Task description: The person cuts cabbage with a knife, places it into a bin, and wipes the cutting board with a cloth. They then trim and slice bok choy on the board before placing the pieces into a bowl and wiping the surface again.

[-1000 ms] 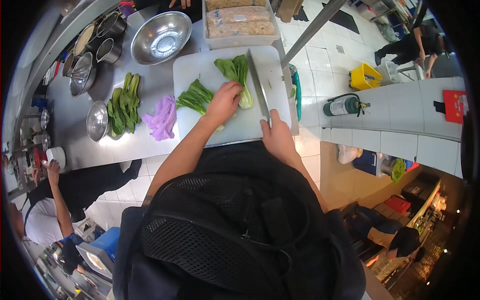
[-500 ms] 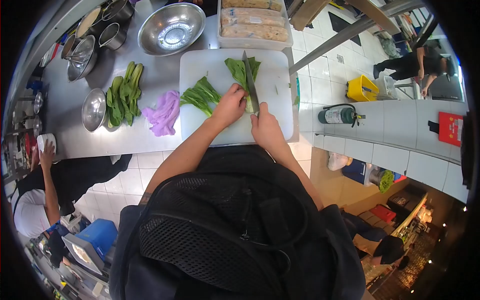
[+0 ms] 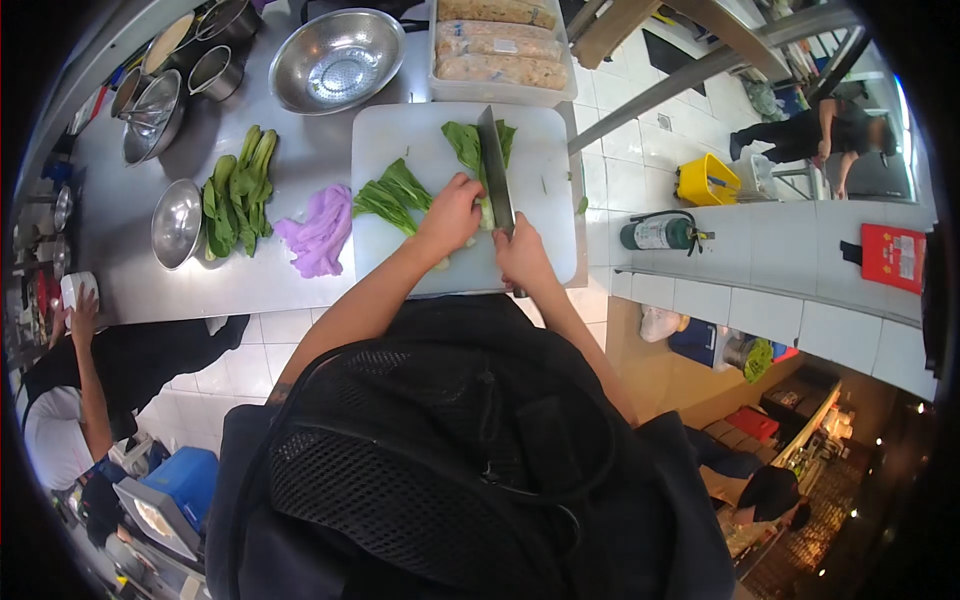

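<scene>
A white cutting board lies at the counter's near edge. My right hand is wrapped around the handle of a wide-bladed knife, whose blade points away from me. Along the blade lies a leafy green vegetable, its leaves showing on both sides. My left hand has its fingers curled on the stalk end of that vegetable, just left of the blade; the fingertips are partly hidden. Left of it on the board rests a bunch of cut greens, spread toward the board's left edge.
A purple cloth, whole leafy greens and a small metal bowl sit left on the steel counter. Behind are a large metal bowl and a plastic bin of wrapped rolls. A co-worker stands at the left.
The knife has turned so more of its blade face shows, and my right hand has tilted with it. My left hand stays on the vegetable. The whole view has shifted slightly.
</scene>
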`<state>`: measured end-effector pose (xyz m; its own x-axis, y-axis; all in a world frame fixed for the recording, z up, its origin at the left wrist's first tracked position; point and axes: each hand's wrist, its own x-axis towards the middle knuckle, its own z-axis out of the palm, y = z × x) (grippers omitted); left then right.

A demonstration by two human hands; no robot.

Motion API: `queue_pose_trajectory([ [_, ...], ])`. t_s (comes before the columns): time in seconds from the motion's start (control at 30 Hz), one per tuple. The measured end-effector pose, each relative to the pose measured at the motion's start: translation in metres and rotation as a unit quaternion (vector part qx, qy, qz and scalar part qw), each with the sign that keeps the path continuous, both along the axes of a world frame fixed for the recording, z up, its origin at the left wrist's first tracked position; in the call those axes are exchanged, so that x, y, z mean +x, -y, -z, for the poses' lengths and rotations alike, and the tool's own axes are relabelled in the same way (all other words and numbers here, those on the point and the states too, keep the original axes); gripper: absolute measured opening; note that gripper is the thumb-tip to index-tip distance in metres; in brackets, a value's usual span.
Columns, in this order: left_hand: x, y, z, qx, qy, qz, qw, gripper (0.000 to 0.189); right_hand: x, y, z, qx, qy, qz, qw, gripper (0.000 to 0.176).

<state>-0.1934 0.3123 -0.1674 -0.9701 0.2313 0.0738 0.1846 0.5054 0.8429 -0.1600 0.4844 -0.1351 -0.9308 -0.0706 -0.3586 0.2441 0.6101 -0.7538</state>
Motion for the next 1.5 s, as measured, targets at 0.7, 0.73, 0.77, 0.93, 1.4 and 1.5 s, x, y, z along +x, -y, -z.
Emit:
queue_pose_trajectory([
  [0.7,-0.010,-0.011,-0.024,-0.332,-0.280,0.157,0.887,0.046,0.063,-0.081,0.008,0.044,-0.076,0.055,0.995,0.022],
  [0.73,-0.018,-0.019,-0.026,-0.368,-0.251,0.219,0.868,0.045,0.065,-0.076,0.003,0.066,-0.093,0.047,0.992,0.025],
  [0.77,-0.024,-0.022,-0.028,-0.401,-0.221,0.278,0.844,0.044,0.065,-0.074,0.001,0.067,-0.080,0.045,0.994,0.027],
  [0.93,-0.038,-0.017,-0.045,-0.196,-0.236,0.189,0.933,0.040,0.065,-0.075,0.011,0.068,-0.092,0.062,0.991,0.028],
  [1.4,-0.050,0.004,-0.103,0.075,0.068,-0.119,0.988,0.035,0.029,-0.092,-0.005,0.019,-0.114,0.058,0.992,0.027],
  [1.5,-0.054,-0.035,-0.056,-0.155,-0.135,0.151,0.967,0.037,0.021,-0.094,-0.013,0.045,-0.117,0.051,0.991,0.030],
])
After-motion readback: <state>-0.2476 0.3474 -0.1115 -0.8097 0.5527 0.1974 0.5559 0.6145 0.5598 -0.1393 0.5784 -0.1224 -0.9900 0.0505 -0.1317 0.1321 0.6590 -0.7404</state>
